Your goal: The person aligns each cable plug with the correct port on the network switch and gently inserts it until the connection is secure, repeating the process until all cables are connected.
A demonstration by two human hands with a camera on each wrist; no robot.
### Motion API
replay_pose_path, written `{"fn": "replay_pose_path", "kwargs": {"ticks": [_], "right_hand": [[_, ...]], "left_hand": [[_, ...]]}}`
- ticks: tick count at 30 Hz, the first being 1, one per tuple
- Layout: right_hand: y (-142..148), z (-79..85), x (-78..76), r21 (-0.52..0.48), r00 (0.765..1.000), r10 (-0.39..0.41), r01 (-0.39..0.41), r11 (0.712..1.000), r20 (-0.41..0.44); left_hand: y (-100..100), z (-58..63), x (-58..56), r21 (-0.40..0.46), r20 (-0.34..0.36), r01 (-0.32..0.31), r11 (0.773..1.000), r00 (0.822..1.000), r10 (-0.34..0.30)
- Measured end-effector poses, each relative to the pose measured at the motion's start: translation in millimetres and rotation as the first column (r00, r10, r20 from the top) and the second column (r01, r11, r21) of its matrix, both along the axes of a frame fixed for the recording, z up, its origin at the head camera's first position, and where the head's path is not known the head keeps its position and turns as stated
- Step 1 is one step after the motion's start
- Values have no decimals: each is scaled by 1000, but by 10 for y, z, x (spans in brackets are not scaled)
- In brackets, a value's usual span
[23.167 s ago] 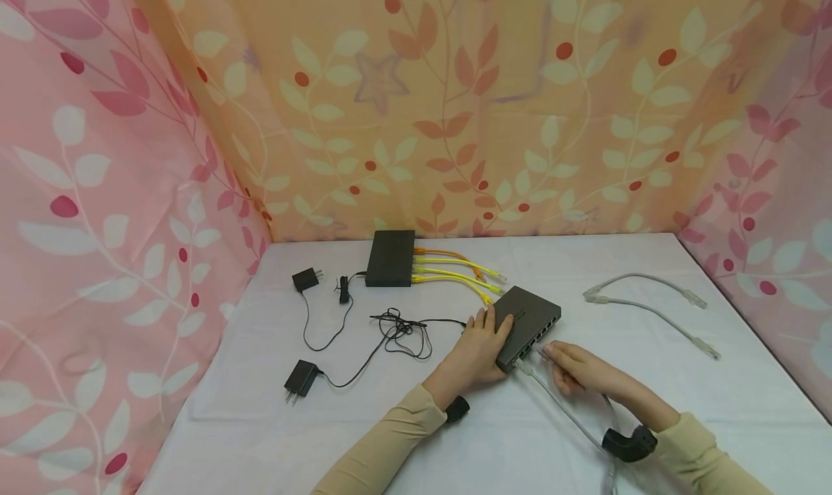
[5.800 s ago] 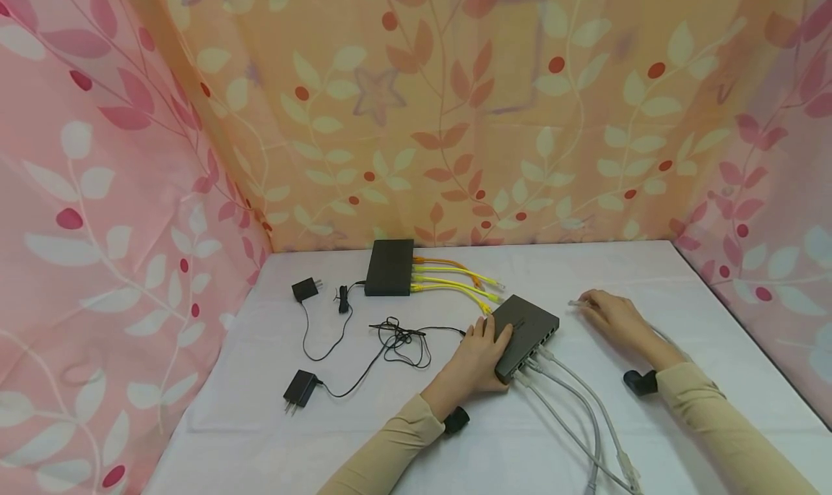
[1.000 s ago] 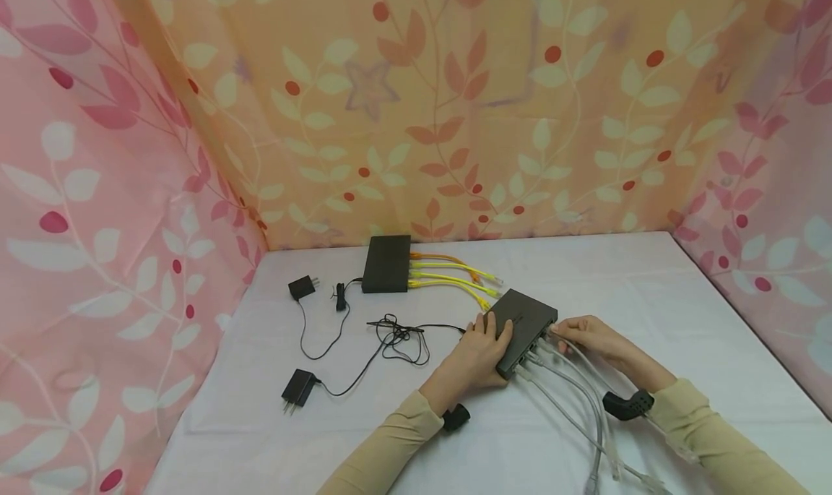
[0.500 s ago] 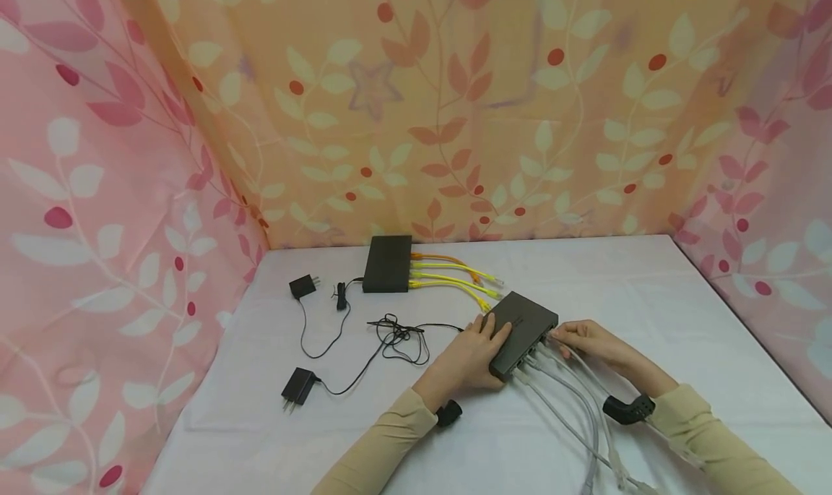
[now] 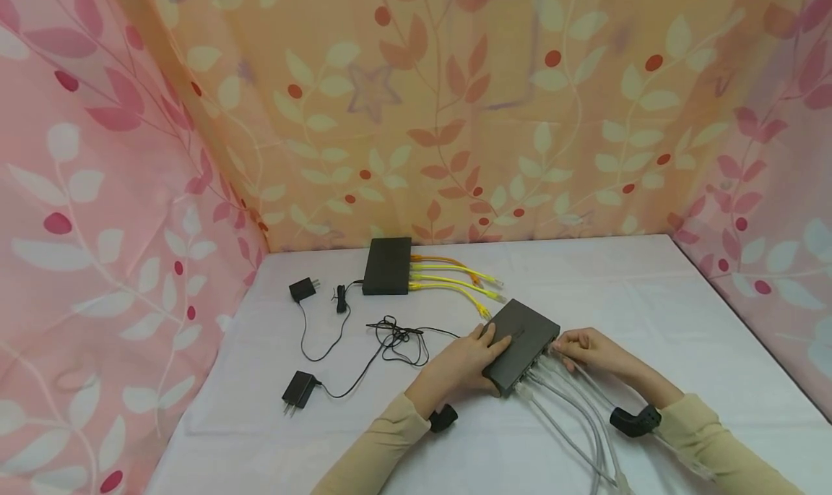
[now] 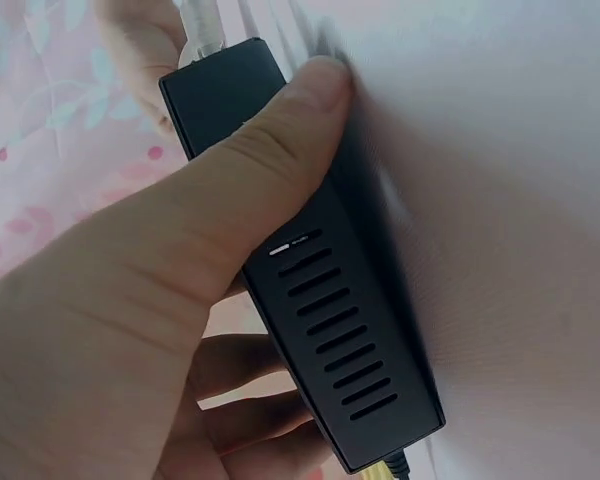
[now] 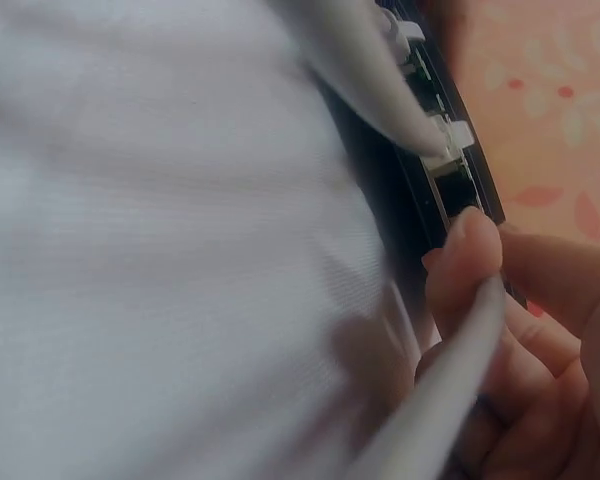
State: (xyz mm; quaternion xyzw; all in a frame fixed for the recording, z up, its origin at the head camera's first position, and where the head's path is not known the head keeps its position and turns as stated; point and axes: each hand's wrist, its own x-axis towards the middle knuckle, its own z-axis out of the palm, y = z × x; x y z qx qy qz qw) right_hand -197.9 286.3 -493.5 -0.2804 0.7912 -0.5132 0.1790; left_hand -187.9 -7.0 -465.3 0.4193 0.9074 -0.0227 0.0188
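Observation:
My left hand (image 5: 464,361) grips the near-left side of a black network switch (image 5: 523,339). In the left wrist view the thumb (image 6: 290,120) lies across its slotted side wall (image 6: 325,290), and the other fingers are behind it. Grey network cables (image 5: 572,401) run from the ports on its right side toward the front of the table. My right hand (image 5: 594,354) pinches the end of another grey cable (image 7: 430,420) at the far end of the port row. The right fingertips hide its plug. A plugged-in cable (image 7: 380,90) shows beside it.
A second black switch (image 5: 388,267) stands at the back, with yellow cables (image 5: 448,269) and an orange cable (image 5: 434,258) on its right. Two black power adapters (image 5: 302,289) lie at left, one (image 5: 300,389) nearer, joined to a tangled black cord (image 5: 399,336).
Over the last second the switch has shifted slightly toward me with both hands. Since the oldest frame, more grey cables are plugged in, and the two at the table's right are gone from there.

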Motion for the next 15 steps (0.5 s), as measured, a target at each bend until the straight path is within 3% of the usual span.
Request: {"fn": "replay_pose_path", "kwargs": {"ticks": [4, 11, 15], "right_hand": [[-6, 2, 29, 16, 999, 24, -24, 1000, -38], [-34, -3, 113, 66, 1000, -5, 7, 998, -23], [-62, 26, 175, 123, 993, 0, 15, 992, -117]], "left_hand": [[-9, 14, 50, 1, -21, 10, 1000, 1000, -10], [-22, 27, 119, -8, -86, 40, 999, 995, -40], [-39, 27, 142, -23, -103, 56, 998, 993, -58]]}}
